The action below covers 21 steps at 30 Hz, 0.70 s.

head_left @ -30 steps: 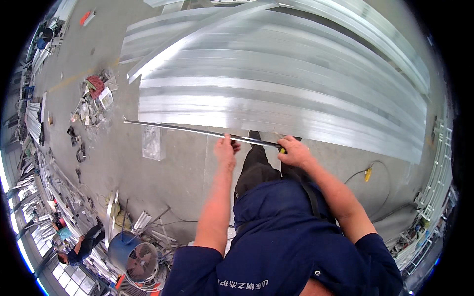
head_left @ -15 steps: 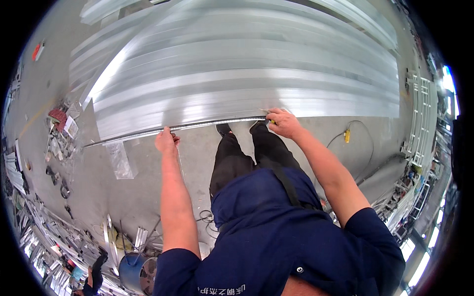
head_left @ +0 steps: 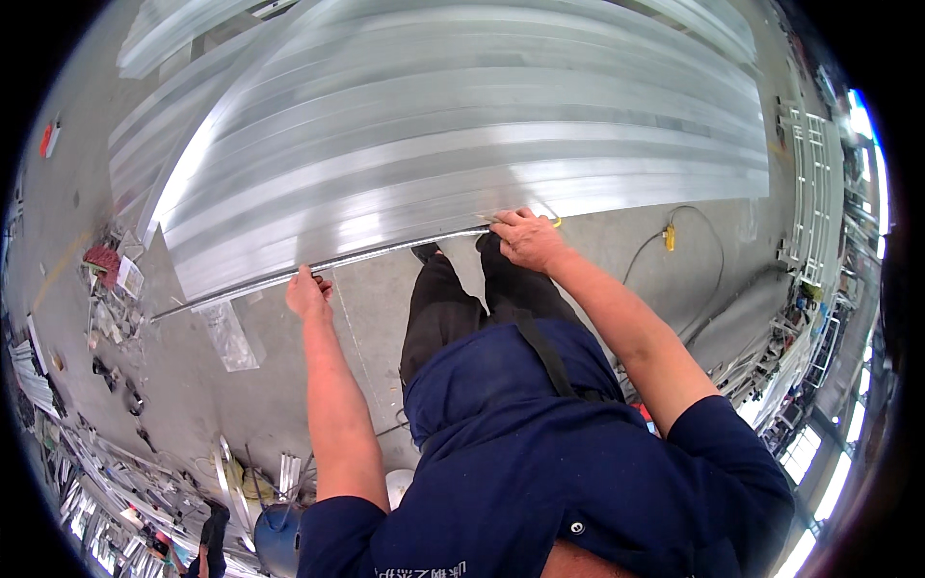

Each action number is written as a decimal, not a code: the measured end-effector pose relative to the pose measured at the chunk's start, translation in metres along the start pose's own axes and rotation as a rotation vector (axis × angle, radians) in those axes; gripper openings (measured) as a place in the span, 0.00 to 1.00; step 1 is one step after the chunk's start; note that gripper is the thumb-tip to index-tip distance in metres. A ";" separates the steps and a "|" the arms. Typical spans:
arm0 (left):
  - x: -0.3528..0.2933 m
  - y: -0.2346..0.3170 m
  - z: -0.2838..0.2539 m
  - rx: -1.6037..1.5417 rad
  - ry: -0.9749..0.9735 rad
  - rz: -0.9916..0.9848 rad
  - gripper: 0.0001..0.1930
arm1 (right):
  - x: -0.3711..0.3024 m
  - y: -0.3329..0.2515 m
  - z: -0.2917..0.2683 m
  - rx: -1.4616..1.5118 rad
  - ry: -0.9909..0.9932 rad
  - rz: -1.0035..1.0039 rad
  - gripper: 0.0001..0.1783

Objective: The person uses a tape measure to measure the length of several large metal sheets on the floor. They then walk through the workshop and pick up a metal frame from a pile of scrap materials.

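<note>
A long, thin, dark-and-silver strip (head_left: 385,250) runs along the near edge of wide silvery metal profiles (head_left: 414,116). Its left end reaches past them over the floor. My left hand (head_left: 308,294) is closed in a pinch on the strip, left of my legs. Around its right end, in front of my feet, the fingers of my right hand (head_left: 525,239) are curled. A small yellow curved piece (head_left: 557,222) shows just beyond that hand; its kind I cannot make out. Something thin and pale pokes out by the right fingertips, mostly hidden.
A clear plastic piece (head_left: 229,337) lies on the floor below the strip. Scraps (head_left: 111,308) are heaped at the left. On the right are a cable with a yellow connector (head_left: 670,238) and a white ladder-like frame (head_left: 811,183). A blue drum (head_left: 277,539) stands lower left, near another person (head_left: 212,539).
The strip now slants more, its left end lower in view. Both hands have shifted slightly left, still on it. The yellow piece now shows on the right hand's far side. The whole view has turned slightly.
</note>
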State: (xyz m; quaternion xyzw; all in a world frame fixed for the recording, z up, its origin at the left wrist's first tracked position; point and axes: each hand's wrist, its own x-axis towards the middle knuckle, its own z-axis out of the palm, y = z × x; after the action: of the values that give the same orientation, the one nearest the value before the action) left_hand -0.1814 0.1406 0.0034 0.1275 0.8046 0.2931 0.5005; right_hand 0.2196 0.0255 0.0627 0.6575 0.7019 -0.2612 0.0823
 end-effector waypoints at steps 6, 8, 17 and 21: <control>0.000 0.006 0.000 0.062 0.000 -0.019 0.12 | -0.001 -0.004 0.001 -0.017 0.031 -0.003 0.18; -0.001 0.004 0.000 0.028 0.003 -0.016 0.12 | -0.003 -0.003 0.000 -0.023 0.046 -0.008 0.18; -0.004 0.007 0.002 0.088 0.007 0.018 0.14 | 0.002 0.000 0.005 -0.004 0.067 -0.006 0.18; 0.016 -0.014 -0.020 0.349 -0.148 0.284 0.21 | 0.005 -0.001 -0.001 0.039 0.113 -0.082 0.21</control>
State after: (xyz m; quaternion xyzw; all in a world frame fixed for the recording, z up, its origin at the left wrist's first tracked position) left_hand -0.2055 0.1308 -0.0104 0.3451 0.7783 0.2067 0.4820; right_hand 0.2180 0.0301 0.0619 0.6432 0.7266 -0.2406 0.0190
